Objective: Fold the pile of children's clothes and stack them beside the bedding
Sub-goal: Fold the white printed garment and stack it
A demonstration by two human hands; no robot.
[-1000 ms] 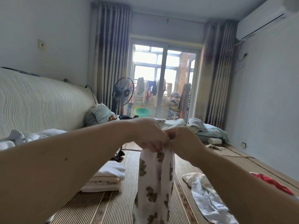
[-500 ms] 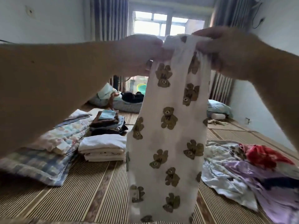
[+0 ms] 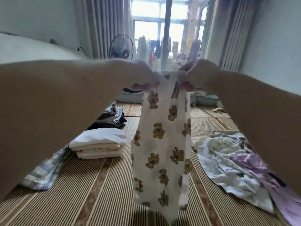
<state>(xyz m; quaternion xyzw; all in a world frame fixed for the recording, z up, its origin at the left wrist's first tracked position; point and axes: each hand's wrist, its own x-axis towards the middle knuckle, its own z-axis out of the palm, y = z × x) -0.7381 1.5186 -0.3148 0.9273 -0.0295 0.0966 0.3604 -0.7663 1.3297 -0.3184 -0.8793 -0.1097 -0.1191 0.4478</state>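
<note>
- left grip [image 3: 143, 77] & right grip [image 3: 195, 75]: both raised mid-frame, near each other w/ a short gap betw. them. Each is clamped on a top corner of the bear-print garment [image 3: 161, 144], fingers curled over the cloth edge. Motion blur, so exact finger placement can't be told.
- Garment location: in the air, hanging straight down from the two grips. Long axis vertical; short top edge runs level betw. the hands. Lower hem drops toward the striped mat [image 3: 81, 198]; whether it touches, can't tell.
- Key relation: all the cloth lies below the grips & centred betw. the arms, so neither hand is nearer to it. It looks narrow, prob. already doubled lengthwise (judgement).
- Folded white stack [image 3: 99, 144] sits on the mat left of the hanging garment, just beside the checked bedding [image 3: 44, 170]; a darker stack [image 3: 110, 119] is behind it. Left grip is on that side, so nearer the drop spot.
- Unfolded pile [image 3: 231, 160] lies on the mat to the right, apart from the garment.
- Next move, est.: fold across the long axis, i.e. lower the hem to the mat & bring the top edge down over it, then shift left onto the white stack. Risk: soft cloth skews if the grips don't come down level.
</note>
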